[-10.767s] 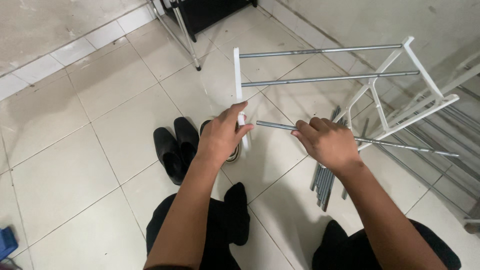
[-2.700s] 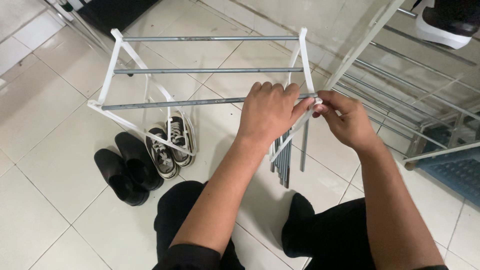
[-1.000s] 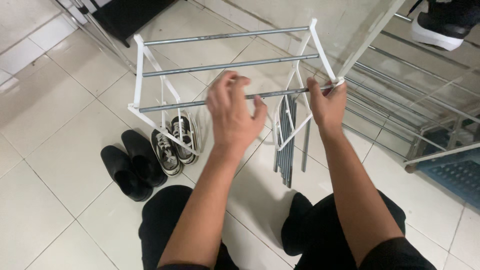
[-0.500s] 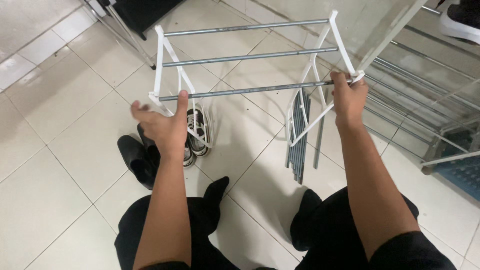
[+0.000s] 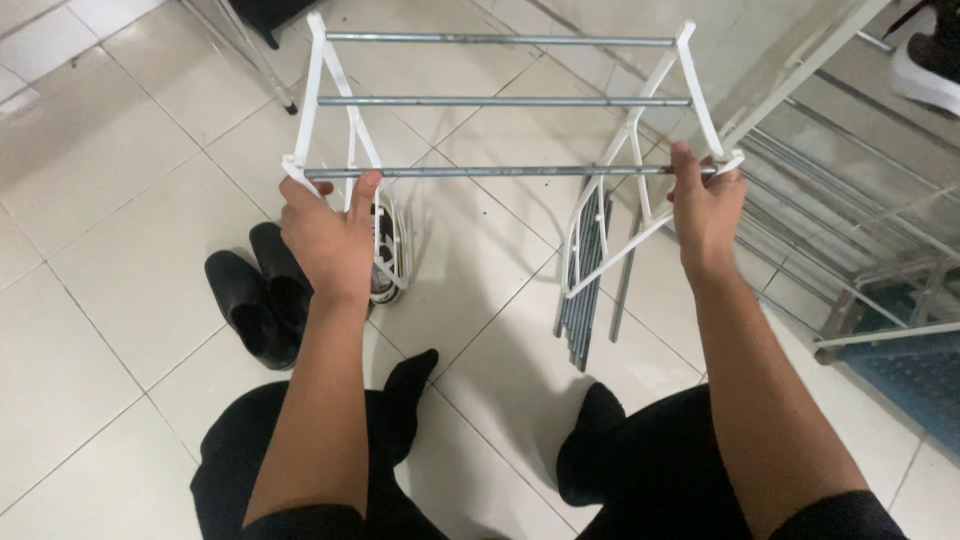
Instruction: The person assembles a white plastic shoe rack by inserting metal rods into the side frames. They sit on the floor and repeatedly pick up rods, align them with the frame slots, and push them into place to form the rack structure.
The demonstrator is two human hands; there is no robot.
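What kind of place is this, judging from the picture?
Probably a home entryway or utility corner: a pale tiled floor, black shoes beside a half-built shoe rack, and a larger metal rack on the right.

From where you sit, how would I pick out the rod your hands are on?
Find the white rack frame raised over the tiled floor, with three grey rods between its side pieces. The held rod is the nearest one, lowest in view. Only it has the left hand and right hand at its ends.
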